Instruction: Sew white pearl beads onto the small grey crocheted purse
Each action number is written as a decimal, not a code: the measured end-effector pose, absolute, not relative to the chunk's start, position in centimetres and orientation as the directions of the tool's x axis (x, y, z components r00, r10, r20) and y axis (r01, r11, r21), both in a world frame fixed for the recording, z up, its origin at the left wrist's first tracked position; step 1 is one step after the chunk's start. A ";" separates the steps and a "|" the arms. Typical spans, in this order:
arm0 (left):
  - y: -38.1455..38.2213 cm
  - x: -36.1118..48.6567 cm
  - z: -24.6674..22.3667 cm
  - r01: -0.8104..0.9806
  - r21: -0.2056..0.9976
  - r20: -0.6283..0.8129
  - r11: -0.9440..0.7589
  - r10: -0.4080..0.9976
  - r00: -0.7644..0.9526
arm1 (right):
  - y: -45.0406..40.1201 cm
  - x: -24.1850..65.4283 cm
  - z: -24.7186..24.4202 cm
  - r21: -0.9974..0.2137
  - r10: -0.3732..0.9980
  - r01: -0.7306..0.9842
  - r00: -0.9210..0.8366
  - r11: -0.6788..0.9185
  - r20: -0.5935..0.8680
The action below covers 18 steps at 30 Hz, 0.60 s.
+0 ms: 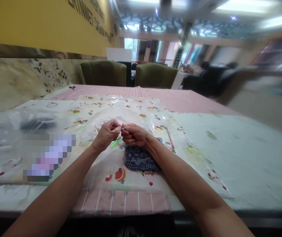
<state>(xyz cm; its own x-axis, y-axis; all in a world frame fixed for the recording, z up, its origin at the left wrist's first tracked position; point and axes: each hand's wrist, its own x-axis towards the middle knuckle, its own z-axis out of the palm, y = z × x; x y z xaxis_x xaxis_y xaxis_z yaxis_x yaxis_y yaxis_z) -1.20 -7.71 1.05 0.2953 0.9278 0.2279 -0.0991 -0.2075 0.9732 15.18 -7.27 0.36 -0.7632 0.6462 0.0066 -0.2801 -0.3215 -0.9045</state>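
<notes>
My left hand (109, 132) and my right hand (134, 133) meet over the middle of the table, fingertips almost touching. Both are closed in a pinch. A tiny pale speck shows between the fingertips, too small to name. Below my right hand and partly under its forearm lies a dark blue openwork crocheted piece (139, 158). A bright green slim object (116, 142) rests just below the fingertips. Small whitish beads or bits (97, 126) show behind my left hand. To the right of my right hand lies a thin pink stick, like a crochet hook (170, 138).
A clear plastic bag (12, 121) with something dark inside lies at the left, behind a blurred-out purple item (53, 154). Small black scissors (72, 87) are at the far left corner. A printed plastic sheet (121, 179) covers the table. Green chairs (103, 73) stand beyond.
</notes>
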 end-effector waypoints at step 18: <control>-7.1 -2.0 1.0 -0.225 0.966 0.184 -0.125 0.946 0.267 | -6.8 15.9 0.8 -0.968 0.795 -0.175 -0.606 -0.177 -0.036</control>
